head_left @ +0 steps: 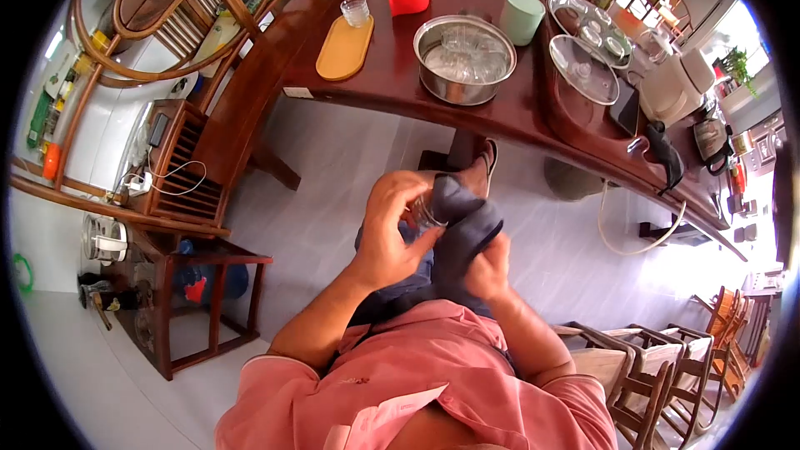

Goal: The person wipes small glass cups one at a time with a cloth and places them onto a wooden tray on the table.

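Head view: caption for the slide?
Left hand holds a small clear glass against a dark cloth in the right hand, beside a table bearing a metal pot of clear glasses.

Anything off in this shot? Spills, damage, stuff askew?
No obvious spill or breakage. Slightly odd: a black object hangs over the table edge, so it might get knocked off; a white cord loops loose at the slatted box. Held glass is too blurred to check.

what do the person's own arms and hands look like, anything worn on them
Both the left hand and right hand are ungloved, with no watch or bracelet showing. The forearms are bare, below short pink sleeves. The cloth partly hides the right fingers, so rings there can't be ruled out.
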### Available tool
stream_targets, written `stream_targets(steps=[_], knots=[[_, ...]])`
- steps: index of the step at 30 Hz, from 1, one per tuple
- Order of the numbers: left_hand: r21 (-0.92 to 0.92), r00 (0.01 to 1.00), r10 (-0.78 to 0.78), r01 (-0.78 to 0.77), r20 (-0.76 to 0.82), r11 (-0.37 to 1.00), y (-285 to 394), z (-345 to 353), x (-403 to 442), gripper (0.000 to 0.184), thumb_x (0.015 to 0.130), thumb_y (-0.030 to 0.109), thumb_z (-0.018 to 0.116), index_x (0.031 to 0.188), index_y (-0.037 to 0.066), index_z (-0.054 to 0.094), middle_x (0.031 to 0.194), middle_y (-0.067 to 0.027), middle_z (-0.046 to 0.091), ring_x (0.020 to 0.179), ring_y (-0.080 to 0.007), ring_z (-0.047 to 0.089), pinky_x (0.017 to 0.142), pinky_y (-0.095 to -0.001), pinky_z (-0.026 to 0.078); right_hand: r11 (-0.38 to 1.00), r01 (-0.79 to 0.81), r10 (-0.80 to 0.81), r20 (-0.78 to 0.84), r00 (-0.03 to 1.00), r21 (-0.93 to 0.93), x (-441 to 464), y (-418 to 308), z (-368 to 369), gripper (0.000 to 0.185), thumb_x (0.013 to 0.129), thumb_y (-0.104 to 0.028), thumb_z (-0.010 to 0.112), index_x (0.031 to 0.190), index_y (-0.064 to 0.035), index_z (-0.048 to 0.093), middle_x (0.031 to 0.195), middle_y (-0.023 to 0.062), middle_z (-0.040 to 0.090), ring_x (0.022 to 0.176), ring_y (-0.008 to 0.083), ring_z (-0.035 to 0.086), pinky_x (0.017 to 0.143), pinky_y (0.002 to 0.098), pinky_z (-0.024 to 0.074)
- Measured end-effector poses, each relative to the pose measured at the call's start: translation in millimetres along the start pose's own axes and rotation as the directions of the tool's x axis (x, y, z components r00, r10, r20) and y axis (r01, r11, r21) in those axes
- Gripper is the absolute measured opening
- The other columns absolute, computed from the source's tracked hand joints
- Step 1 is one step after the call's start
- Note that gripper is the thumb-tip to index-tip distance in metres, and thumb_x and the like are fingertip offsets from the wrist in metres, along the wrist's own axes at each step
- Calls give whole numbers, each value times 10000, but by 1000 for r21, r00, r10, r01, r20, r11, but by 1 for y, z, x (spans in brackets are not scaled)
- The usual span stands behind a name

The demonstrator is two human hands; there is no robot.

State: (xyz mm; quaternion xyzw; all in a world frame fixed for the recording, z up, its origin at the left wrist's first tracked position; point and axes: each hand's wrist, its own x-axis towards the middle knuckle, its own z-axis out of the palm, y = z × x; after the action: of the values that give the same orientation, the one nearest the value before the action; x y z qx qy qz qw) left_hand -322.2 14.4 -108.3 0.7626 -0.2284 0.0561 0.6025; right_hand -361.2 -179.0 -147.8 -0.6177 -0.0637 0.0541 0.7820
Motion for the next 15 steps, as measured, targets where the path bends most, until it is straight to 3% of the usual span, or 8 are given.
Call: stream_targets(steps=[2,4,6,9,11,12,14,15], knots=[[269,987,138,-154,77,951,5,-6,2,657,731,-61,746,1351,-24,532,1267,-212,569,1132,-389,601,948,-417,512,987,32,-36,-29,999,-157,2,-9,16,271,922,-11,551,1169,21,658,1082,96,704,1029,203,648,920,327,499],[280,992,119,-128,48,951,7,-2,-2,679,708,-66,719,1360,-41,531,1233,-236,580,1133,-440,564,983,-460,468,968,37,-53,-58,997,-249,5,-15,29,252,928,3,538,1148,28,658,1056,88,704,1028,177,638,917,325,499],[313,991,112,-128,69,941,5,-4,-6,680,720,-67,711,1373,-43,523,1244,-231,575,1141,-422,565,981,-454,468,983,-164,159,-63,985,-80,2,-14,27,246,933,-9,557,1157,30,651,1077,55,698,1029,139,632,893,292,505],[158,997,56,-64,56,985,5,-6,-6,674,709,-95,680,1368,-40,548,1233,-225,594,1172,-395,573,982,-407,476,965,-137,174,-155,973,222,3,-29,45,228,927,-10,580,1140,35,650,1073,22,686,990,101,620,861,268,514],[132,995,38,-50,94,990,7,-13,-6,660,753,-113,683,1391,-51,524,1286,-193,560,1214,-324,571,993,-367,478,988,-105,118,-113,987,117,0,-28,42,254,910,7,576,1153,40,641,1078,17,682,990,101,615,867,278,519],[-56,993,-44,51,111,997,5,-15,-8,638,777,-118,676,1392,-55,519,1300,-182,551,1219,-298,566,998,-361,477,994,-86,92,-93,991,64,-2,-28,39,267,902,15,575,1159,43,637,1080,14,681,990,101,612,871,283,521],[-405,962,-195,257,189,877,1,-19,-12,594,824,-129,661,1395,-61,511,1328,-160,531,1229,-244,555,1008,-350,477,970,178,-170,59,984,-168,2,-25,28,379,791,79,557,1159,36,638,1058,98,705,967,230,669,876,324,530],[-511,970,-157,231,185,828,-1,-21,-10,503,895,-109,641,1379,-59,515,1301,-127,554,1205,-181,551,999,-322,484,920,282,-249,149,957,-272,7,-27,23,413,755,88,556,1156,33,639,1046,126,706,960,274,675,877,336,532]])
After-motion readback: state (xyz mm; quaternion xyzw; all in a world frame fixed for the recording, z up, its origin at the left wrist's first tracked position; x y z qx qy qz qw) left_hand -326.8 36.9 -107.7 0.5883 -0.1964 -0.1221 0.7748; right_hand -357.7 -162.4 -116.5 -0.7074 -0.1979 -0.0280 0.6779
